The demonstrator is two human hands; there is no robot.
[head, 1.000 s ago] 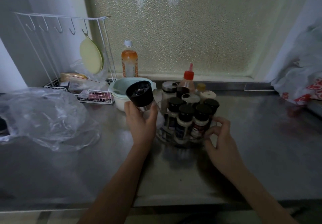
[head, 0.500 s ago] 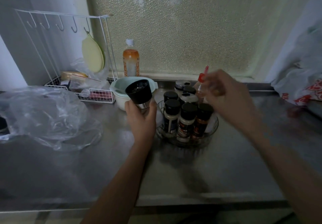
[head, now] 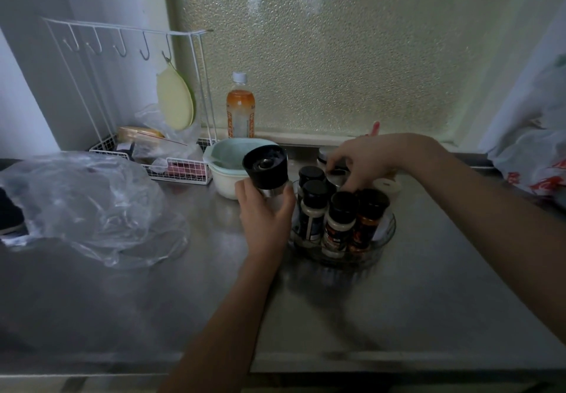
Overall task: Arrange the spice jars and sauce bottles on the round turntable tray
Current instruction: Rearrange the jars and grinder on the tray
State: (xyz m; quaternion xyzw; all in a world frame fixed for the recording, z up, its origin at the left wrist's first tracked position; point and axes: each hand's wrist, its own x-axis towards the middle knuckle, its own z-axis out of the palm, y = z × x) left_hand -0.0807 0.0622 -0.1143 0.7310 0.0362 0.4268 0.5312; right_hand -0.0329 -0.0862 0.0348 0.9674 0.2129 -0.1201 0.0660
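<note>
A dull steel counter (head: 428,285) runs under a pebbled frosted window (head: 337,49), in dim light. Near the counter's back edge sits the round clear tray (head: 386,236), ribbed at its wall and crowded with black-capped spice jars (head: 340,224) standing upright. The left hand (head: 265,218) grips a grinder (head: 266,168) with a black top and metal band, held tilted just left of the tray. The right hand (head: 367,155) reaches over the jars, fingers curled down among the caps at the tray's back; whether they pinch anything cannot be told. A pale bowl (head: 225,167), a white wire rack (head: 171,166) and crumpled clear plastic (head: 92,206) lie toward the left end.
</note>
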